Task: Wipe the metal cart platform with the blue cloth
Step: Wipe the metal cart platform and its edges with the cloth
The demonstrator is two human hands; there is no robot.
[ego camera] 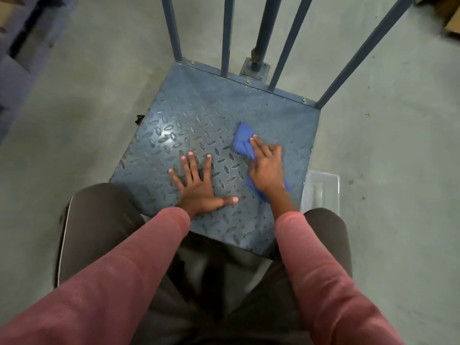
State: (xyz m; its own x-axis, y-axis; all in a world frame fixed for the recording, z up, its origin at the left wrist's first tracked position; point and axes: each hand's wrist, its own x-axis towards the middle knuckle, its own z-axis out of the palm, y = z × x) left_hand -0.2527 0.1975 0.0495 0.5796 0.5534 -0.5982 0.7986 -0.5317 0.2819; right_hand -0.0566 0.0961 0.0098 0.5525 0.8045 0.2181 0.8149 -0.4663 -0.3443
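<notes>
Left hand (199, 188) flat, fingers spread wide, palm on metal cart platform (199, 108). Right hand (267, 170) alongside, fingers straight, pressing blue cloth (242, 138). Cloth under palm, bunched past fingertips, tail beneath wrist.

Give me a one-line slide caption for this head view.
Right hand presses the blue cloth onto the metal cart platform while the left hand rests flat on the platform.

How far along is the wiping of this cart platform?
Done: cannot tell; no wiped patch stands out. In hand: the right hand presses the blue cloth on the platform, right side; the left hand rests flat. Left: probably the far strip by the bars.
</notes>
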